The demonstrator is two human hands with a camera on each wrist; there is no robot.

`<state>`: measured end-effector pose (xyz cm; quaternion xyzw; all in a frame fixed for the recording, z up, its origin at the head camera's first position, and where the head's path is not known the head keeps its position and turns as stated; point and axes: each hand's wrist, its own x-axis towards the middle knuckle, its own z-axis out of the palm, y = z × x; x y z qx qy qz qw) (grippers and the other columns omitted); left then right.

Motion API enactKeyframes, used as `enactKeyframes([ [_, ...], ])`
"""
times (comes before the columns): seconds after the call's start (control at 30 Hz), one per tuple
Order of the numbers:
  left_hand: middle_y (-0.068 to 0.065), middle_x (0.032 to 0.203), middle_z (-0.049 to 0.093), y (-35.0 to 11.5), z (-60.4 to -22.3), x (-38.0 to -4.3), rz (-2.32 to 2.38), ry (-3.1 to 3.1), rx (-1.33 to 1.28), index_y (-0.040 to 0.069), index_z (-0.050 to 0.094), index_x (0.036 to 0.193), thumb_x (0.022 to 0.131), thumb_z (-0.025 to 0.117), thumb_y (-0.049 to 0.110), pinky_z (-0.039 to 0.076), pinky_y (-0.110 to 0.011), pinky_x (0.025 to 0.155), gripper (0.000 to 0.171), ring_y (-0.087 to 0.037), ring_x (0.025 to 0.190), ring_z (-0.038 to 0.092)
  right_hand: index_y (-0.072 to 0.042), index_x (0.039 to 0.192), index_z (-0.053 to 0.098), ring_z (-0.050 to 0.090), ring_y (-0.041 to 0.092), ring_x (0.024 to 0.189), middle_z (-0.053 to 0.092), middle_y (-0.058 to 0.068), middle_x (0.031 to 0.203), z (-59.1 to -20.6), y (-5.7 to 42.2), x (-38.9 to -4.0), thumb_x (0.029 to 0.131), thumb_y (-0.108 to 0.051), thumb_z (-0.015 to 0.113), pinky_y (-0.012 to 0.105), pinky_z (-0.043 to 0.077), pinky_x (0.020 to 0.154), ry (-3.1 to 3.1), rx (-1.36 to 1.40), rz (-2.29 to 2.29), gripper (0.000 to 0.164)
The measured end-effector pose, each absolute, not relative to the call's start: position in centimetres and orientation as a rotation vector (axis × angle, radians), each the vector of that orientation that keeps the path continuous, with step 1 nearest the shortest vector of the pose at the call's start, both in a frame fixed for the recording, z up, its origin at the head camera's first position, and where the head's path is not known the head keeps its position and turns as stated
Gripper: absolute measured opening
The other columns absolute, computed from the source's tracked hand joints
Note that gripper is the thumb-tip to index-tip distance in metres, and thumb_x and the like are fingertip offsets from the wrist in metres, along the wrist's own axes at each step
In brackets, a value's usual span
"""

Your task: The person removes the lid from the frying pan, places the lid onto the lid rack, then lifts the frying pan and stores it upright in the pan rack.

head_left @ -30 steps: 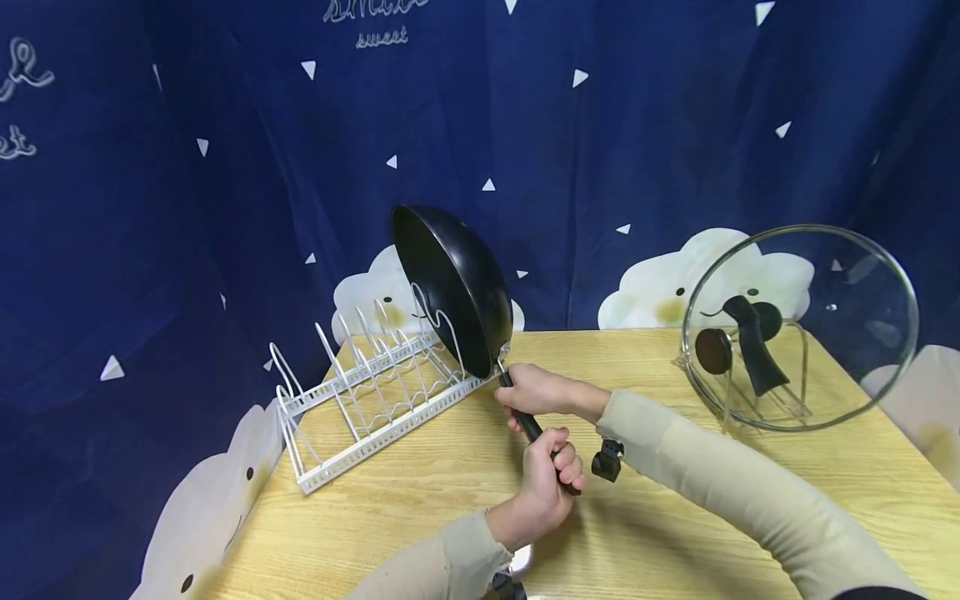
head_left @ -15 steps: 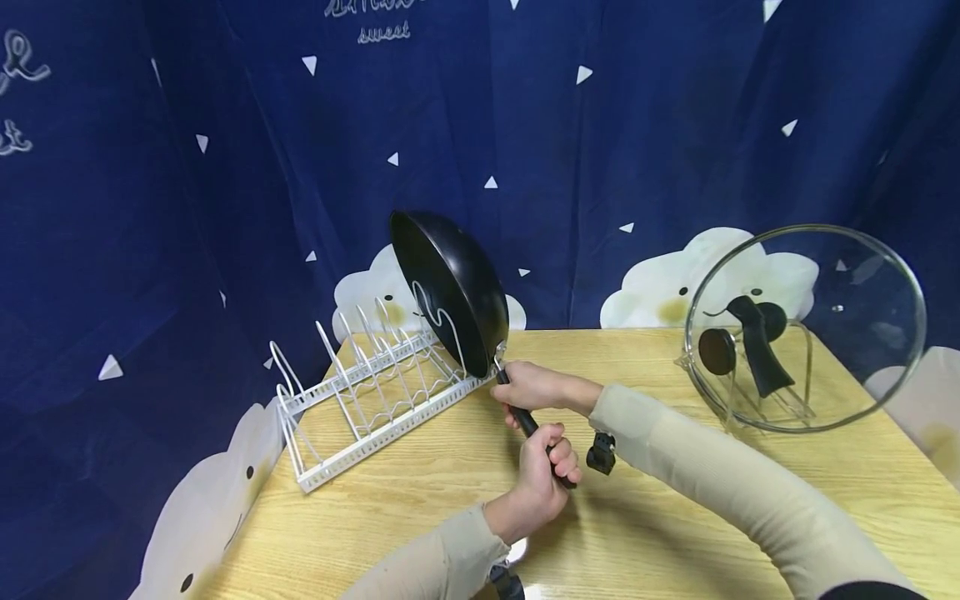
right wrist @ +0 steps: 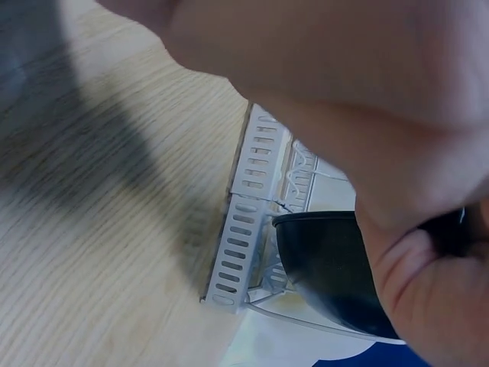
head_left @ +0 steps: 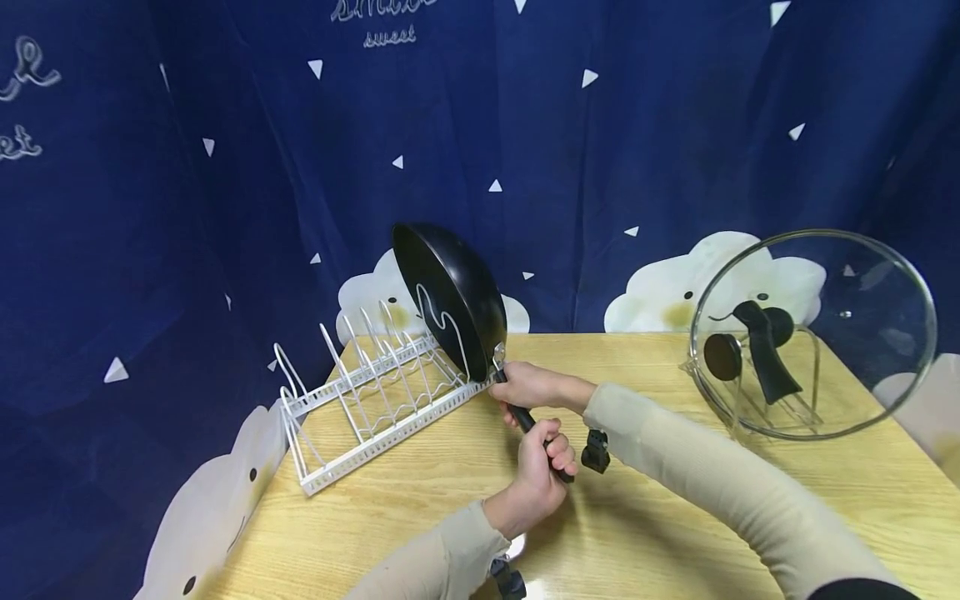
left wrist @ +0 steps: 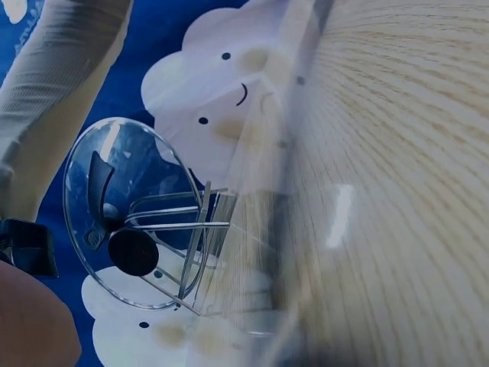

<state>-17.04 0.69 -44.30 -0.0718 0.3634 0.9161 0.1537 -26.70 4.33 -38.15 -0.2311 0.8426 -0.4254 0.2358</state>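
Note:
A black wok (head_left: 468,292) stands tilted on its side at the right end of a white wire rack (head_left: 375,454), its hollow facing left. One bent wire divider of the rack shows in front of the wok's hollow. My right hand (head_left: 536,386) grips the black handle near the wok's body. Lower down, my left hand (head_left: 542,467) has its fingers curled round the handle's end. In the right wrist view, the wok (right wrist: 332,264) sits just inside the slotted rail (right wrist: 237,245), and my right hand (right wrist: 367,99) covers much of the picture.
On the right a large glass lid (head_left: 817,437) stands upright in a wire stand (head_left: 813,367), with a black knob and handle. The wooden table (head_left: 405,533) ends at a dark blue curtain (head_left: 525,100) with white clouds. The rack's left dividers hold nothing.
The wok has lowered slightly against the rack, its top edge now further down. Both hands have shifted a little left with the handle and keep their grip.

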Motion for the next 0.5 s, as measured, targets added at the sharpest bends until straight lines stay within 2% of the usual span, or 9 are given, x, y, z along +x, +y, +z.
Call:
enactKeyframes([
  [0.2, 0.013, 0.044, 0.023, 0.6, -44.5, -17.6, 2.634, 1.049, -0.212, 0.022, 0.027, 0.056, 0.085, 0.038, 0.013, 0.025, -0.014, 0.041, 0.033, -0.001, 0.039, 0.022, 0.004, 0.077, 0.056, 0.059, 0.016, 0.046, 0.060, 0.009, 0.056, -38.4, 4.1, -27.3, 0.089, -0.008, 0.047, 0.028, 0.050, 0.049, 2.320, -0.610, -1.154, 0.019],
  [0.5, 0.012, 0.046, 0.024, 0.2, -44.4, -18.3, 2.631, 1.022, -0.222, 0.022, 0.028, 0.057, 0.083, 0.042, 0.014, 0.027, -0.015, 0.042, 0.031, -0.002, 0.040, 0.024, 0.010, 0.073, 0.057, 0.058, 0.015, 0.045, 0.058, 0.008, 0.053, -38.1, 3.6, -27.8, 0.089, -0.007, 0.046, 0.026, 0.049, 0.048, 2.289, -0.581, -1.160, 0.025],
])
